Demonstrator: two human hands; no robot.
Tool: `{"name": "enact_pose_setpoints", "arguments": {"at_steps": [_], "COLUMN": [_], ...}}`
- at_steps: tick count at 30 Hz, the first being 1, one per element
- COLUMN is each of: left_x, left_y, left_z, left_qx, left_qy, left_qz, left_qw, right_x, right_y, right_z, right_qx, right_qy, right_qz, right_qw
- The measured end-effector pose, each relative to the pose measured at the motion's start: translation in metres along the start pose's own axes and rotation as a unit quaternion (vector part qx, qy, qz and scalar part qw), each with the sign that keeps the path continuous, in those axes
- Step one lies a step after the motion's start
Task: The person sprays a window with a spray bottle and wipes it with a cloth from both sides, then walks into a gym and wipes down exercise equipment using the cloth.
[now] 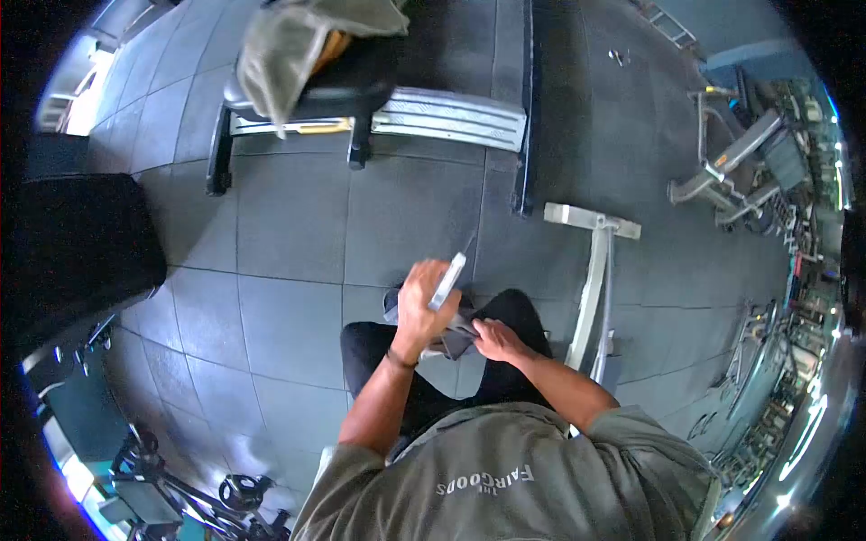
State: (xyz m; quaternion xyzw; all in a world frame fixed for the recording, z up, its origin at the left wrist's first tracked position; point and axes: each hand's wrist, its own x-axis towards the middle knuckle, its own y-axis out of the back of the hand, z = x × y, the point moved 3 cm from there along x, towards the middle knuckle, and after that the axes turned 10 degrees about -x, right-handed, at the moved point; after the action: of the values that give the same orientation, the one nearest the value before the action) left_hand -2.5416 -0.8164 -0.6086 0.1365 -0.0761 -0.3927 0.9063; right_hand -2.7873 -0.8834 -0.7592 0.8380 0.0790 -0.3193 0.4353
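My left hand (422, 302) is closed around a white, slim-handled tool (448, 280), raised above my lap. A thin dark tip seems to stick out from its upper end, pointing up and to the right; the kind of tool cannot be made out. Close by on the right, my right hand (498, 341) grips a grey cloth (458, 335) between my knees. Part of the cloth lies behind my left hand. The fingers of my right hand are pressed together on its edge.
Ahead stands a black bench (361, 86) with a draped grey-green cloth (280, 63). A white metal frame (591, 288) is beside my right leg. A large black padded object (81, 243) sits at left, with gym machines (744, 158) at right. Dark tiles (289, 216) cover the floor.
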Motion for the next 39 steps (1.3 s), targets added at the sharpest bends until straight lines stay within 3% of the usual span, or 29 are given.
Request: {"name": "enact_pose_setpoints", "arguments": {"at_steps": [3,5,6,9,10,13,15,16,17,18,19,20,21,22,23,24,25,26,28,29,30,31,33,35,37,39], "left_x": [0.010,0.015,0.018,0.022,0.024,0.023,0.010,0.002,-0.004,-0.003,-0.011,-0.006,0.002,0.002,0.015,0.016,0.012,-0.002,-0.002,0.002,0.004,-0.009,-0.017,-0.041,-0.031,-0.042], "left_y": [-0.045,-0.069,-0.081,-0.101,-0.098,-0.090,-0.083,-0.071,-0.057,-0.045,-0.036,-0.020,-0.004,0.010,0.035,0.046,0.058,0.064,0.077,0.081,0.079,0.072,0.066,0.051,0.055,0.054], "left_z": [-0.078,-0.127,-0.158,-0.212,-0.210,-0.228,-0.227,-0.204,-0.180,-0.212,-0.202,-0.203,-0.210,-0.191,-0.194,-0.186,-0.170,-0.141,-0.171,-0.183,-0.176,-0.172,-0.173,-0.141,-0.182,-0.173], "left_qx": [0.058,0.044,0.041,0.095,0.101,0.064,0.113,0.111,0.107,0.029,0.049,-0.049,-0.044,-0.136,-0.047,-0.002,0.045,0.080,0.085,0.087,0.062,0.104,0.107,0.122,0.100,0.085], "left_qy": [-0.067,-0.049,-0.130,-0.091,-0.036,-0.017,-0.048,0.028,0.100,0.109,0.073,0.050,0.014,0.016,0.010,0.039,0.073,0.058,0.053,0.049,0.095,0.088,0.140,0.130,0.101,0.086], "left_qz": [0.086,0.120,0.147,0.150,0.106,0.101,0.203,0.191,0.181,0.176,0.255,0.201,0.201,0.206,0.185,0.222,0.253,0.236,0.230,0.225,0.159,0.221,0.162,0.214,0.248,0.301], "left_qw": [0.992,0.991,0.980,0.980,0.989,0.993,0.972,0.975,0.973,0.978,0.963,0.977,0.979,0.969,0.982,0.974,0.964,0.967,0.968,0.969,0.981,0.966,0.971,0.960,0.958,0.946], "right_x": [0.027,0.065,0.084,0.146,0.161,0.204,0.218,0.208,0.197,0.193,0.188,0.208,0.205,0.202,0.186,0.203,0.176,0.162,0.119,0.102,0.086,0.079,0.086,0.085,0.100,0.131], "right_y": [-0.037,-0.043,-0.040,-0.042,-0.045,-0.053,-0.065,-0.041,-0.027,-0.021,-0.012,-0.020,0.013,0.055,0.102,0.137,0.173,0.197,0.233,0.238,0.243,0.243,0.240,0.232,0.211,0.178], "right_z": [0.013,0.026,0.031,0.039,0.039,0.044,0.060,0.050,0.046,0.048,0.050,0.073,0.076,0.080,0.078,0.100,0.093,0.094,0.085,0.081,0.078,0.076,0.092,0.092,0.095,0.107], "right_qx": [-0.049,-0.063,-0.075,-0.101,-0.106,-0.106,-0.083,-0.083,-0.041,-0.031,-0.016,0.008,0.007,0.010,-0.008,-0.076,0.047,0.036,0.067,0.054,0.041,0.062,0.061,0.083,0.077,0.156], "right_qy": [0.070,0.056,0.053,0.070,0.081,0.118,0.147,0.098,0.050,0.063,0.061,0.136,0.113,0.112,0.127,0.190,0.129,0.171,0.161,0.147,0.131,0.129,0.081,0.056,0.072,0.092], "right_qz": [0.080,0.092,0.112,0.206,0.241,0.264,0.298,0.213,0.192,0.224,0.217,0.274,0.212,0.216,0.232,0.265,0.239,0.282,0.327,0.367,0.405,0.436,0.413,0.379,0.385,0.336], "right_qw": [0.993,0.992,0.990,0.971,0.961,0.951,0.940,0.969,0.979,0.972,0.974,0.952,0.971,0.970,0.964,0.942,0.961,0.943,0.929,0.917,0.904,0.889,0.905,0.920,0.917,0.924]}}
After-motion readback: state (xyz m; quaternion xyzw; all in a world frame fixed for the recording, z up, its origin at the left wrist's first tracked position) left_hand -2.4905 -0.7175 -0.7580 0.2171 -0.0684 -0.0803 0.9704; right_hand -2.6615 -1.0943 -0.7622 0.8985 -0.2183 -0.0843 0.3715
